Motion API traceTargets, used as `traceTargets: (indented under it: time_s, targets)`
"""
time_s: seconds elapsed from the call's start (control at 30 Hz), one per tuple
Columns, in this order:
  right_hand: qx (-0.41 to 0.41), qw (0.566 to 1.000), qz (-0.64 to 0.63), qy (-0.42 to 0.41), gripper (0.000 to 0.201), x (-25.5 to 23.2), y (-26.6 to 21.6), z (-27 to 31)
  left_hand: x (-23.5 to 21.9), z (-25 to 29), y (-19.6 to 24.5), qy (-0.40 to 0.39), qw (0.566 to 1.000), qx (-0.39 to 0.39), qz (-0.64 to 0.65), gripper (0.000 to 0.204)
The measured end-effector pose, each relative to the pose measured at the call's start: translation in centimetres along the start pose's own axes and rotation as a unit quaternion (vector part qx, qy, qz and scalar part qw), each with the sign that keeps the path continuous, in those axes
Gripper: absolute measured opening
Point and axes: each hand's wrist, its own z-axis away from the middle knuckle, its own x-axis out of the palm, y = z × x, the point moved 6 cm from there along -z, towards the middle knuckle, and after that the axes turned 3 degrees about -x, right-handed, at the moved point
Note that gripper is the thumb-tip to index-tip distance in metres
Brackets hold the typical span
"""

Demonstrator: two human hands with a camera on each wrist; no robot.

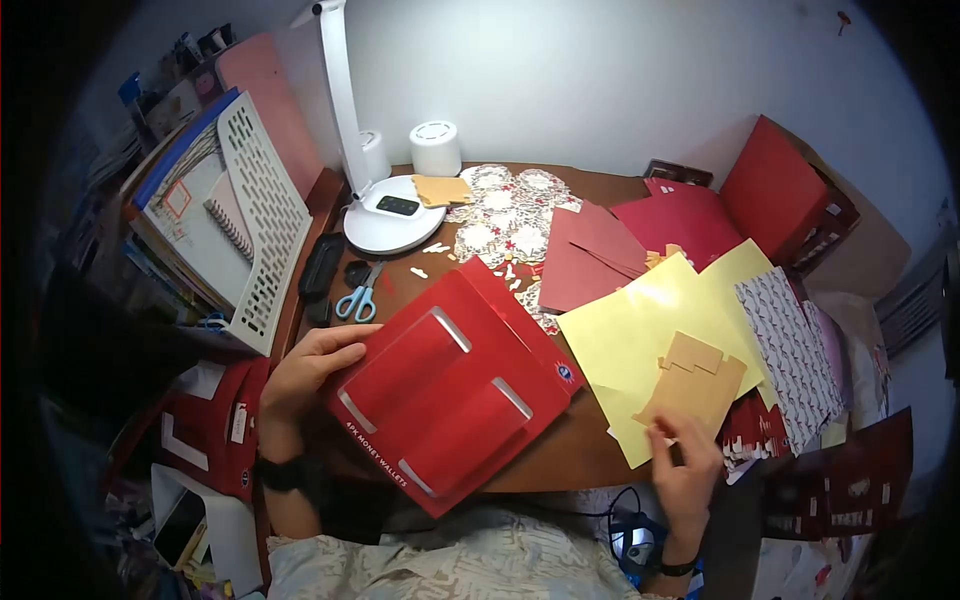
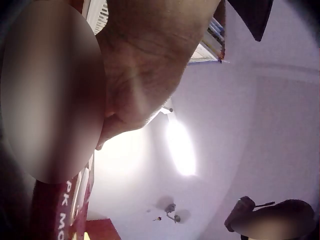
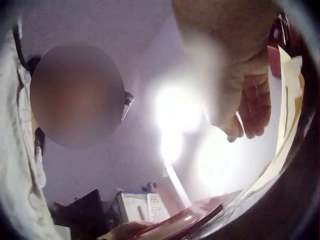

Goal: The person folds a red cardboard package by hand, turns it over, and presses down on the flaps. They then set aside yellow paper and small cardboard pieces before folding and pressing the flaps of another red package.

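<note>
A flat red money wallets pack point(image 1: 450, 385) with silver-edged slots and white lettering is tilted over the front of the desk. My left hand point(image 1: 315, 365) grips its left edge, thumb lying on the front face. In the left wrist view the pack's lettered edge point(image 2: 62, 210) shows below the hand. My right hand point(image 1: 688, 465), fingers loosely bent, is at the lower edge of a tan envelope point(image 1: 700, 395) that lies on yellow sheets point(image 1: 625, 350). Its fingertips point(image 3: 256, 131) show nothing between them in the right wrist view.
Blue-handled scissors point(image 1: 357, 300) lie beside a white desk lamp point(image 1: 390, 225). Red paper envelopes point(image 1: 590, 255) and a patterned sheet point(image 1: 790, 360) spread to the right. Small paper scraps dot a lace mat point(image 1: 495, 225). A white file holder point(image 1: 262, 215) borders the left.
</note>
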Motion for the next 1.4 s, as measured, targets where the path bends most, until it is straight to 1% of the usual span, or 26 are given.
traceTargets:
  time_s: [0.13, 0.2, 0.23, 0.27, 0.33, 0.4, 0.47, 0.5, 0.6, 0.63, 0.67, 0.73, 0.77, 0.8, 0.87, 0.9, 0.93, 1.0, 1.07, 1.13, 1.17, 1.2, 1.27, 1.3, 1.37, 1.4]
  targets:
    - [-0.003, 0.995, -0.088, -0.051, 0.031, 3.5, -1.4, -0.7, 0.7, -0.7, 0.2, -0.016, 0.999, -0.024, -0.034, 0.039]
    - [0.063, 0.982, -0.17, -0.05, 0.035, 4.5, -1.6, -1.3, 0.6, -0.7, 0.0, -0.016, 0.999, -0.017, -0.028, 0.039]
    - [0.096, 0.973, -0.187, -0.097, 0.049, 5.1, -1.0, -1.0, 0.6, -0.7, 0.0, -0.015, 1.0, -0.003, -0.016, 0.039]
    - [0.093, 0.972, -0.191, -0.096, 0.049, 5.6, -1.4, -1.0, 0.6, -0.7, 0.0, -0.014, 1.0, 0.013, -0.005, 0.039]
    - [0.159, 0.923, -0.35, 0.014, 0.062, 6.0, -1.0, -1.0, 1.0, -0.6, -0.1, -0.013, 0.999, 0.045, 0.022, 0.041]
    - [0.155, 0.909, -0.387, -0.009, 0.07, 6.6, -1.2, -1.1, 1.8, -0.7, -0.3, -0.001, 0.997, 0.064, 0.039, 0.042]
    - [0.203, 0.81, -0.549, -0.044, 0.067, 7.6, -1.8, -1.4, 2.8, -0.8, -0.3, -0.003, 0.997, 0.074, 0.028, 0.041]
    - [0.207, 0.793, -0.567, -0.08, 0.067, 7.9, -2.1, -1.6, 3.5, -0.7, -0.2, -0.004, 0.997, 0.076, 0.026, 0.041]
    - [0.216, 0.77, -0.591, -0.107, 0.067, 8.6, -2.2, -1.8, 4.4, -0.3, 0.1, -0.013, 0.997, 0.075, 0.022, 0.041]
    - [0.152, 0.818, -0.552, -0.062, 0.067, 8.2, -2.2, -2.4, 4.4, -0.3, 0.3, -0.006, 0.997, 0.073, 0.005, 0.041]
    - [0.153, 0.82, -0.549, -0.059, 0.067, 8.0, -2.2, -2.6, 4.5, -0.3, 0.5, -0.002, 0.997, 0.07, -0.012, 0.041]
    - [0.097, 0.913, -0.381, 0.104, 0.066, 5.2, -1.8, -3.1, 4.4, -0.2, 0.8, -0.005, 0.998, 0.06, -0.01, 0.039]
    - [0.095, 0.943, -0.289, 0.136, 0.054, 4.1, -1.7, -3.2, 4.6, -0.3, 0.6, -0.021, 0.998, 0.04, -0.04, 0.039]
    - [0.098, 0.944, -0.284, 0.137, 0.054, 3.4, -1.3, -3.2, 4.9, -0.6, 0.4, -0.038, 0.997, 0.02, -0.07, 0.038]
    - [0.018, 0.995, -0.085, 0.042, 0.039, 2.6, -2.2, -3.8, 5.9, -1.2, 0.7, -0.067, 0.994, 0.027, -0.087, 0.037]
    - [0.068, 0.991, -0.111, 0.015, 0.031, 2.8, -2.7, -4.1, 6.6, -1.4, 0.9, -0.085, 0.991, 0.013, -0.099, 0.037]
    - [0.072, 0.992, -0.107, 0.015, 0.031, 2.9, -2.6, -4.1, 7.2, -1.6, 1.0, -0.103, 0.988, 0.0, -0.111, 0.037]
    - [0.174, 0.948, -0.248, -0.101, 0.033, 5.3, -1.3, -3.4, 7.8, -2.3, 1.4, -0.111, 0.987, -0.01, -0.117, 0.036]
    - [0.181, 0.943, -0.256, -0.111, 0.034, 5.9, -0.9, -3.0, 8.3, -2.9, 1.3, -0.117, 0.985, -0.02, -0.124, 0.035]
    - [0.223, 0.9, -0.34, -0.155, 0.037, 7.0, -0.8, -2.5, 8.5, -3.7, 1.6, -0.102, 0.981, 0.041, -0.158, 0.032]
    - [0.201, 0.898, -0.358, -0.157, 0.037, 7.6, -0.5, -2.3, 8.6, -4.0, 2.0, -0.098, 0.972, 0.047, -0.21, 0.034]
    - [0.205, 0.898, -0.358, -0.153, 0.037, 7.9, 0.0, -2.1, 8.7, -4.3, 1.5, -0.104, 0.971, 0.046, -0.211, 0.034]
    - [0.228, 0.868, -0.4, -0.185, 0.03, 8.7, 0.7, -1.7, 8.4, -4.9, 1.8, -0.042, 0.929, 0.191, -0.315, 0.038]
    - [0.231, 0.868, -0.4, -0.182, 0.03, 8.6, 1.0, -1.8, 8.7, -4.9, 2.1, -0.047, 0.928, 0.191, -0.315, 0.038]
    - [0.281, 0.841, -0.426, -0.179, 0.025, 8.9, 1.6, -1.5, 10.1, -3.0, 4.9, 0.047, 0.802, 0.357, -0.476, 0.04]
    - [0.283, 0.841, -0.426, -0.176, 0.025, 8.9, 1.8, -1.6, 10.9, -2.5, 5.4, 0.044, 0.802, 0.357, -0.477, 0.04]
